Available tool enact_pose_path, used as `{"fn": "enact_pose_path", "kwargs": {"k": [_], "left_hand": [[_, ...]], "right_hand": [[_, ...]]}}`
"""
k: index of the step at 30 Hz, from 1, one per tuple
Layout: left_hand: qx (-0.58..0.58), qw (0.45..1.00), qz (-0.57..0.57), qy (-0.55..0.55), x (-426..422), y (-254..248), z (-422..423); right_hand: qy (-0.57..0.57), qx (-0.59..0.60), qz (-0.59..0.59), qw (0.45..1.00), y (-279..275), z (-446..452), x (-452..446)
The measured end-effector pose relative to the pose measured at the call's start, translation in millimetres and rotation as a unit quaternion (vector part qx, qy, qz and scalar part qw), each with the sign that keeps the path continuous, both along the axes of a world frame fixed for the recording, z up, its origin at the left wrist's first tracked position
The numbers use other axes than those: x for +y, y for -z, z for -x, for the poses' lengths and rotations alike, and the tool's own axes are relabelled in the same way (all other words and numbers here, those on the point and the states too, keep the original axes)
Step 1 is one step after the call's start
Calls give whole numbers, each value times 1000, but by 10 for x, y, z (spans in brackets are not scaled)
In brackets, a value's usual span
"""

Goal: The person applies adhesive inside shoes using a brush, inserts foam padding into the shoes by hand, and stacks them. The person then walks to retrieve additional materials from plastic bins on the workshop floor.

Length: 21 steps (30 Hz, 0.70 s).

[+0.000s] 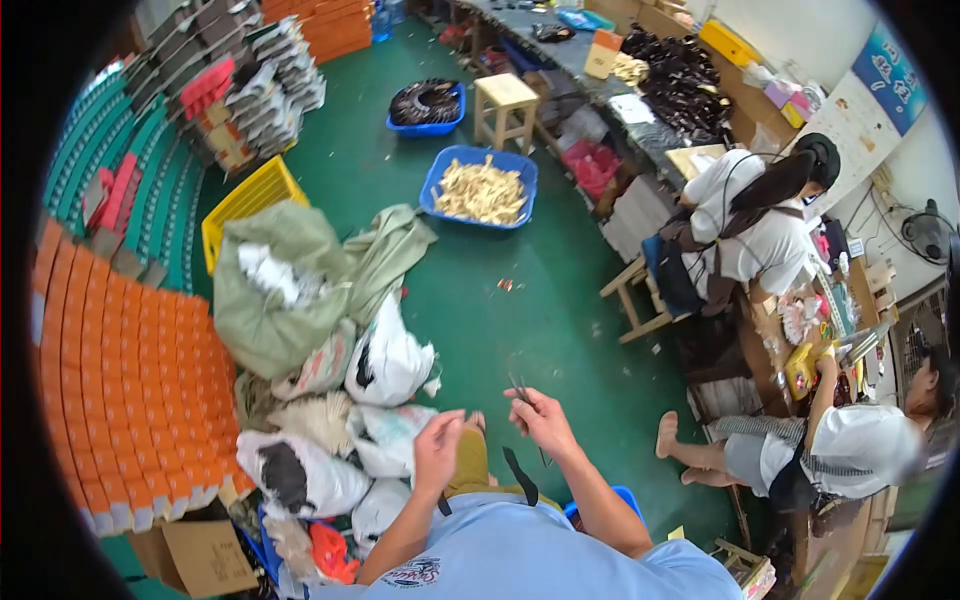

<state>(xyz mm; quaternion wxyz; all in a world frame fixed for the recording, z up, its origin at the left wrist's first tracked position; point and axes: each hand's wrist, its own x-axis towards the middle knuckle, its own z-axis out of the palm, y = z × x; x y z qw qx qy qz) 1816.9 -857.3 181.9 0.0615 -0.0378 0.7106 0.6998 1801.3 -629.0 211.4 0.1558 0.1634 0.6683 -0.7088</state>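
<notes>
My right hand [543,421] is closed around a slim dark metal tool [518,388], perhaps scissors or tweezers. Two thin tips stick out beyond the fingers, and its other end shows below the hand. My left hand [437,447] is beside it, in front of my body, with the fingers curled together; whatever they may hold is too small to see. A narrow black strip [519,476] lies between my forearms, against my light blue shirt [540,545]. The two hands are apart.
Stuffed white sacks [390,355] and a green sack [285,290] lie left, beside stacked orange boxes [130,390]. Ahead are a blue basin [435,205] of beige pieces, another blue basin [430,128] and a wooden stool [505,95]. Two people work at benches on the right.
</notes>
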Motion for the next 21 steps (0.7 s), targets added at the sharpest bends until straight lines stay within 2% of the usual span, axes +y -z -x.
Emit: {"fn": "enact_pose_path", "kwargs": {"k": [1, 3, 6, 8, 9, 10, 11, 12, 14, 16, 18, 21], "left_hand": [[4, 1000, 20, 9, 8, 28, 234], [8, 999, 36, -40, 81, -132, 798], [119, 988, 73, -72, 223, -367, 1893], [160, 971, 144, -98, 320, -643, 2769], [233, 956, 148, -101, 478, -1124, 3198], [334, 925, 149, -102, 597, -1546, 3654], [407, 889, 145, -151, 816, -1993, 4033], [480, 836, 219, -151, 862, -2414, 4343], [657, 728, 158, -117, 1148, -3299, 4912], [774, 620, 114, -54, 1469, -3901, 5355], [833, 547, 85, 9, 1886, -4208, 5798], [862, 496, 74, 68, 2592, -4286, 6536]], "right_hand": [[29, -1, -12, 999, 37, 194, 236], [52, -2, -33, 998, 179, 665, 737], [82, -3, -39, 996, 351, 1484, 1491], [126, -16, -79, 989, 488, 2054, 1942], [147, -32, -97, 984, 478, 2224, 2097], [176, -34, -101, 979, 471, 2435, 2259], [187, -28, -96, 977, 408, 2630, 2407], [200, -24, -89, 976, 353, 2811, 2544], [227, -21, -75, 971, 195, 3231, 2774], [249, -15, -63, 966, 171, 3655, 3067], [266, -12, -53, 962, 200, 4117, 3395], [299, -19, -83, 950, 398, 4905, 3934]]}}
